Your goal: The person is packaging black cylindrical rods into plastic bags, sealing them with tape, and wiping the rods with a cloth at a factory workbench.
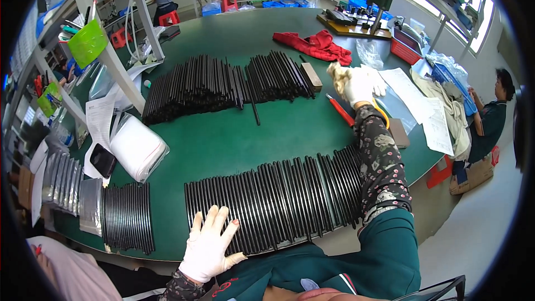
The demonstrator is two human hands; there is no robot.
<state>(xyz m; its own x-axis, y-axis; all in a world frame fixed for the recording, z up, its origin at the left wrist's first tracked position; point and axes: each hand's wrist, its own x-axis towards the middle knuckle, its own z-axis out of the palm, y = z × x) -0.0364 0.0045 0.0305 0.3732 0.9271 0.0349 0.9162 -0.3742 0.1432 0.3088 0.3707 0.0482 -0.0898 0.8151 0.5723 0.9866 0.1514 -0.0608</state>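
Note:
My left hand (209, 248), in a white glove with worn tan fingertips, lies with spread fingers on the left end of a row of black rods (267, 200) at the table's near edge. My right hand (359, 86), also gloved, reaches out to the far right over the green table (234, 142). A crumpled tan rag (338, 78) sits in its grip, though its fingers are partly hidden. Close by lies a red-handled tool (341, 110). Farther back is a large pile of black rods (195, 86), with a small block (311, 77) at its right end.
At left are a smaller rod bundle (128, 217), bagged rods (61, 184), a phone (103, 160) and a white plastic-wrapped packet (138, 146). Shelf posts (114, 61) rise there. Red cloth (315, 47), papers (409, 97) and a press (379, 3) stand farther right. Other people sit beyond.

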